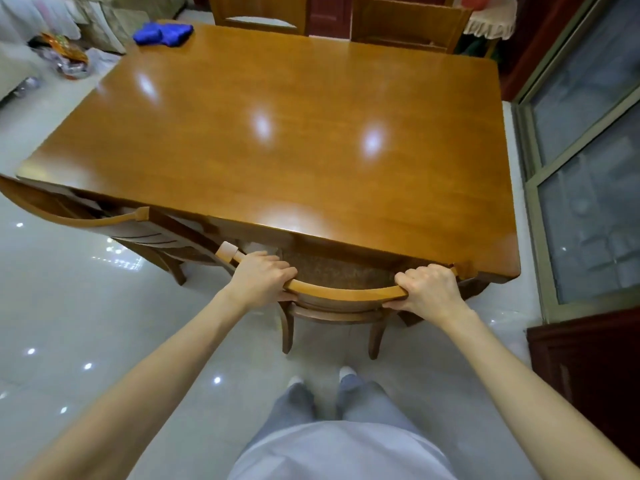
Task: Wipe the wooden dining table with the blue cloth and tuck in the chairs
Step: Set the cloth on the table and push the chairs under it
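The glossy wooden dining table (277,133) fills the middle of the view. A crumpled blue cloth (162,33) lies on its far left corner. A wooden chair (343,293) stands at the near edge, its seat partly under the tabletop. My left hand (259,275) grips the left end of the chair's curved top rail. My right hand (429,289) grips the right end of the same rail. Both sets of fingers curl over the rail.
A second chair (114,220) stands at the near left corner, angled. Two more chairs (258,10) (408,24) sit at the far edge. A glass-paned door (588,168) is at the right, a dark cabinet (588,375) near right, clutter (65,57) on the floor far left.
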